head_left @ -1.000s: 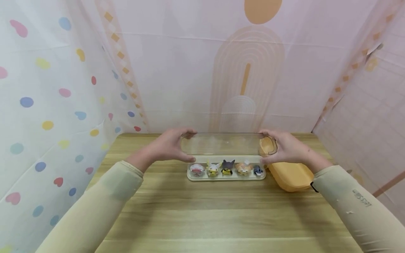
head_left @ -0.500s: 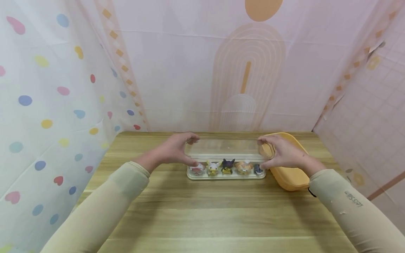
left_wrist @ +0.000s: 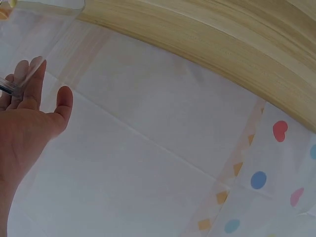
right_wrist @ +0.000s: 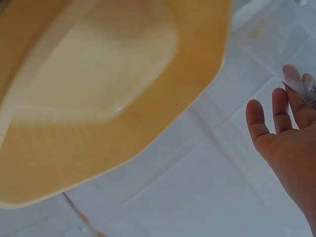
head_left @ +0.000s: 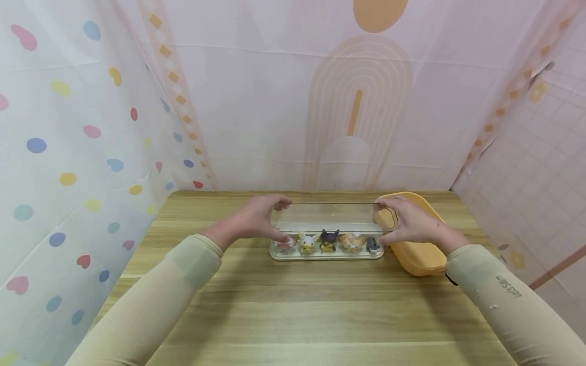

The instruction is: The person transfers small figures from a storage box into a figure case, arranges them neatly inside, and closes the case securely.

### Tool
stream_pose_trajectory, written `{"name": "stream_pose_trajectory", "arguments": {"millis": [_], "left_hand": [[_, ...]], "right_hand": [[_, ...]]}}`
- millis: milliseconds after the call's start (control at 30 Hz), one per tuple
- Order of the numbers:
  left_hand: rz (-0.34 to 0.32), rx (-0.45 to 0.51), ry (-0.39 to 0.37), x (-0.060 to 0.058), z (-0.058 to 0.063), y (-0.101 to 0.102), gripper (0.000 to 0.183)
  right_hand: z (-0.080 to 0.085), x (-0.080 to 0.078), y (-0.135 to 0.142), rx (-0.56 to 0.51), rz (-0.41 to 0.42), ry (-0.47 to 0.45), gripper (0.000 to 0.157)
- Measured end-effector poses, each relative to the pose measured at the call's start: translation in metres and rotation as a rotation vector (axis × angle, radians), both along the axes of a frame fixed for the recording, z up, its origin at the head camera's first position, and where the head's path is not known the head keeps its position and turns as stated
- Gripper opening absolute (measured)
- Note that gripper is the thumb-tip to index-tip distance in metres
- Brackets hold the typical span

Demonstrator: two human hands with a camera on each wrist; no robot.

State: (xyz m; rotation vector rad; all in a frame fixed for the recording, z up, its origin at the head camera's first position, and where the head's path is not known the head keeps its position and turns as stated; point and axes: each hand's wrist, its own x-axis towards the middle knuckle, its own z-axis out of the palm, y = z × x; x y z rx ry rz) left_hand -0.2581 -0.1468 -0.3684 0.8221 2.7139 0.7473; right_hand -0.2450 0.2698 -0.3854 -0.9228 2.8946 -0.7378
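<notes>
A clear plastic cover [head_left: 329,216] spans between my hands above a long pale tray [head_left: 327,257]. On the tray stand several small toy figures in a row, among them a white-and-yellow one [head_left: 308,244], a dark purple one [head_left: 328,239] and an orange-and-white one [head_left: 352,243]. My left hand [head_left: 257,218] grips the cover's left end, thumb in front and fingers behind. At the right end my right hand [head_left: 412,221] grips it the same way. The thumbs partly hide the outermost figures. Whether the cover touches the tray, I cannot tell.
Just right of the tray, a yellow plastic basin [head_left: 423,260] sits on the wooden table [head_left: 293,315], partly behind my right hand. In the right wrist view the basin's side [right_wrist: 197,59] looms close. Patterned cloth [head_left: 256,101] hangs behind the table and along both sides.
Both hands have lowered the clear cover toward the tray, most of it in the first half second. The left hand has shifted slightly right. Tray and figures stay in place.
</notes>
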Motion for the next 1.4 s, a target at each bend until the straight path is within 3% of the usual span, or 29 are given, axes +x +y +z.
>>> {"name": "stream_pose_trajectory", "arguments": {"millis": [300, 567, 733, 867, 1067, 1400], "left_hand": [[0.008, -0.025, -0.015, -0.002, -0.005, 0.005, 0.095], [0.002, -0.057, -0.048, -0.001, -0.020, 0.004, 0.096], [0.002, -0.066, -0.040, -0.002, -0.025, 0.003, 0.096], [0.010, -0.065, -0.058, -0.002, -0.025, 0.003, 0.095], [0.019, -0.071, -0.119, -0.003, -0.022, 0.001, 0.096], [0.045, -0.088, -0.138, -0.001, -0.019, 0.002, 0.099]], "right_hand": [[-0.005, -0.003, 0.000, 0.041, -0.033, -0.054, 0.085], [-0.016, -0.003, -0.008, 0.073, -0.050, -0.108, 0.093], [-0.019, -0.003, -0.009, 0.107, -0.054, -0.097, 0.094], [-0.018, -0.003, -0.011, 0.121, -0.034, -0.079, 0.093], [-0.017, -0.004, -0.013, 0.126, -0.036, -0.146, 0.096], [-0.018, -0.007, -0.014, 0.135, -0.040, -0.197, 0.097]]}}
